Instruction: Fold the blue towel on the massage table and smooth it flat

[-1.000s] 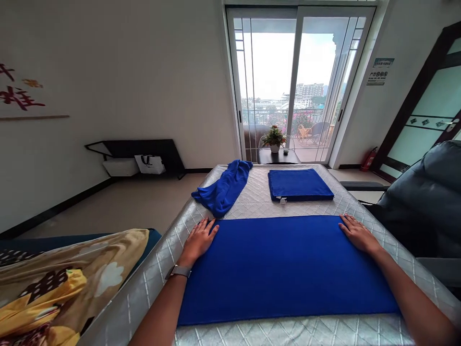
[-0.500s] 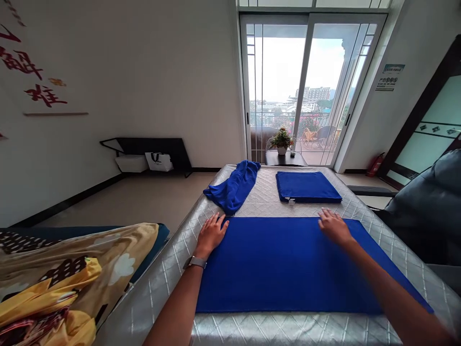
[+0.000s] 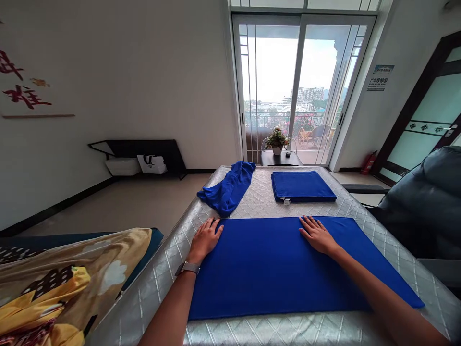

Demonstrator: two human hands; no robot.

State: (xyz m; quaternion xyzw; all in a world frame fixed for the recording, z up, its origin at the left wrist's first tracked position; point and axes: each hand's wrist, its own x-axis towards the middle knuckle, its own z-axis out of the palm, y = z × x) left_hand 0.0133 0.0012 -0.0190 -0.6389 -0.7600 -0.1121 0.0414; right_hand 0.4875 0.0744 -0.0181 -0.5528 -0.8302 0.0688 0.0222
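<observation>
Because the left hand point(image 3: 205, 240) and right hand point(image 3: 317, 235) lie flat, fingers spread, on this soft, light blue towel point(image 3: 259, 278), we'd grip its edges.

Flat blue towel point(image 3: 273, 269) laid on a quilted silver mattress point(image 3: 154, 288)

Palms are set down on it, the left hand point(image 3: 204, 240) by its far left corner, the right hand point(image 3: 317, 235) along its far edge; a rumpled blue towel point(image 3: 228, 188) and a folded blue towel point(image 3: 300, 186) are placed beyond, side by side
</observation>
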